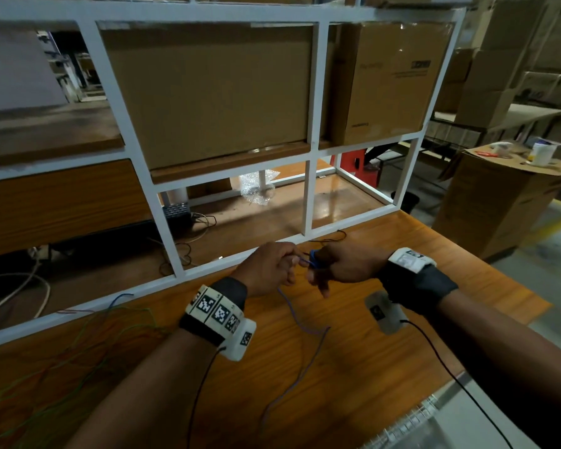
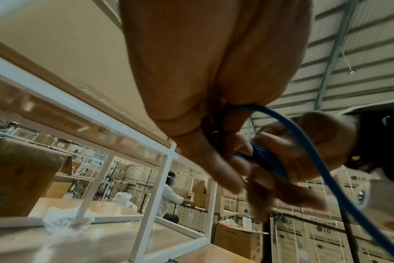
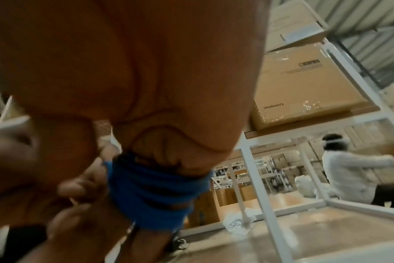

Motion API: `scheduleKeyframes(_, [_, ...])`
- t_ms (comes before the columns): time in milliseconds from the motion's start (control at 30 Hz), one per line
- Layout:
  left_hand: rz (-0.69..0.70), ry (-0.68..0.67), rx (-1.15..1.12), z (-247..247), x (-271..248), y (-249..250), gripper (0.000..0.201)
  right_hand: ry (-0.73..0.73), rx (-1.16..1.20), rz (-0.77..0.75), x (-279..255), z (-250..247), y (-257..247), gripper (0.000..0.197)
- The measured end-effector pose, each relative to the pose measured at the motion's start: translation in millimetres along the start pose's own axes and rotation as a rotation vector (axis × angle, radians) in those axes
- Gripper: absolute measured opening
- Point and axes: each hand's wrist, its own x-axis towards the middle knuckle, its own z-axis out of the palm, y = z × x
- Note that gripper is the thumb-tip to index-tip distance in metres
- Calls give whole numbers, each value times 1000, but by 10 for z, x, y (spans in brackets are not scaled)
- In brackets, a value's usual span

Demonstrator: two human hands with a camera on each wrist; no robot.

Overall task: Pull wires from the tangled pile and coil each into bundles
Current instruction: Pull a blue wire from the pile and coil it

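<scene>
Both hands meet above the wooden table (image 1: 353, 367) in the head view. My left hand (image 1: 292, 259) pinches a blue wire (image 1: 305, 328) whose loose tail runs down across the table toward me. My right hand (image 1: 318, 270) carries a small coil of the same blue wire (image 1: 314, 255) wound round its fingers; the right wrist view shows the coil (image 3: 151, 192) as several turns. The left wrist view shows the wire (image 2: 304, 142) arcing from my left hand to the coil (image 2: 265, 160). A tangled pile of thin green wires (image 1: 78, 351) lies at the left.
A white metal shelf frame (image 1: 240, 264) stands right behind the hands, with cardboard boxes (image 1: 208, 92) on it. A thin black wire (image 1: 331, 236) lies behind my right hand. A flat grey device (image 1: 382, 311) rests under my right wrist. A person in white (image 3: 349, 174) works beyond the shelf.
</scene>
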Motion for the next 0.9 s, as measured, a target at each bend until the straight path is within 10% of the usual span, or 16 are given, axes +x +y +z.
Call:
scheduleKeyframes(233, [79,129,-338,-58,135,251,16,-236,300,-42,-142,-133,82,35])
scheduleKeyframes(467, [137,286,-448,-128,410,354,7,-444,1587,-673,-246,53,66,35])
scheduleKeyframes(767, [-193,-72,-536,394,335,212,28,599,1854,-619,-93,-227,-149,27])
scheduleKeyframes(900, [-167,-41,-545,479,208,203,30,1012,958,-336,16,-284,104,30])
